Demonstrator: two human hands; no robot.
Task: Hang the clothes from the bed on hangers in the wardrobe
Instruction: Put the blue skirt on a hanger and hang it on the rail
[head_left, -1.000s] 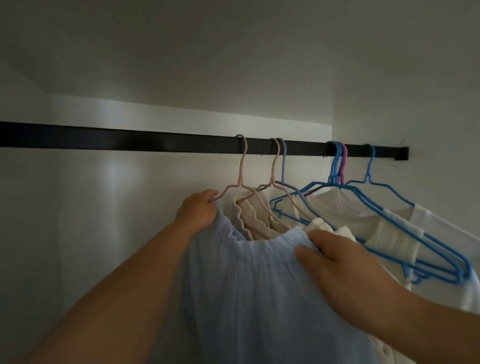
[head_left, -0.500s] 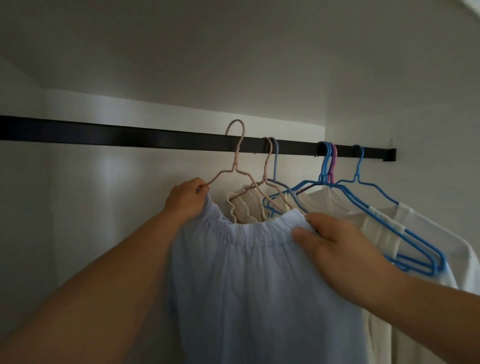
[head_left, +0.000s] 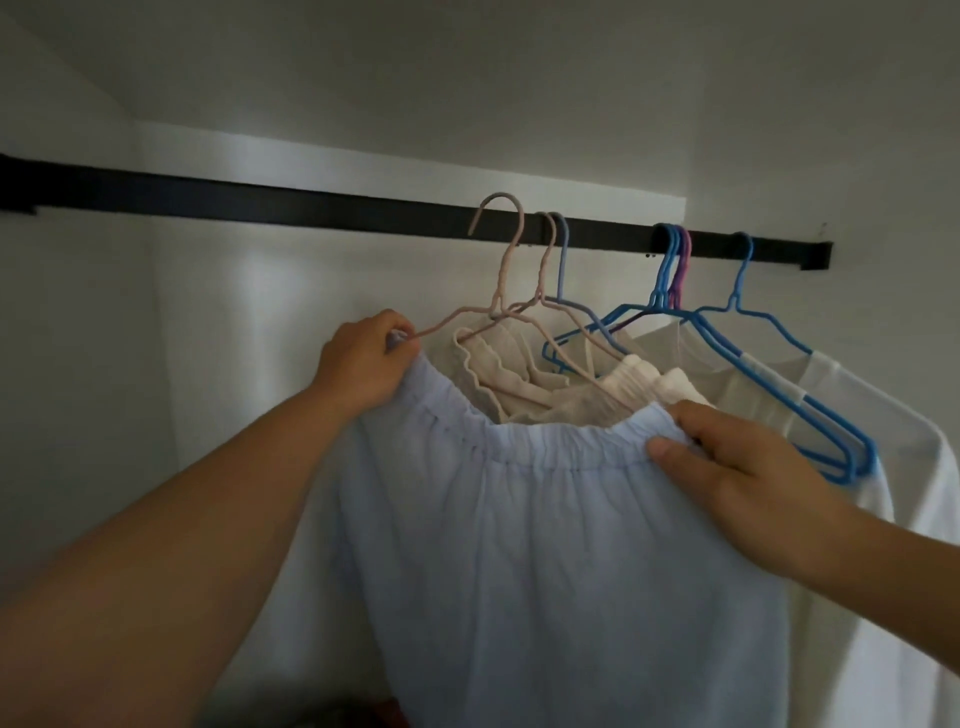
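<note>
I see the pale blue skirt nearest, stretched by its waistband between 2 hands. My right hand pinches the band's right end; my left hand grips the left end with the pink hanger, whose hook seems lifted just clear of the black rail. Behind hang cream clothes and blue hangers.

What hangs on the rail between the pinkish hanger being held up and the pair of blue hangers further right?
In the head view, two more hangers hook the rail there, one beige and one pale blue, carrying a cream garment.
</note>
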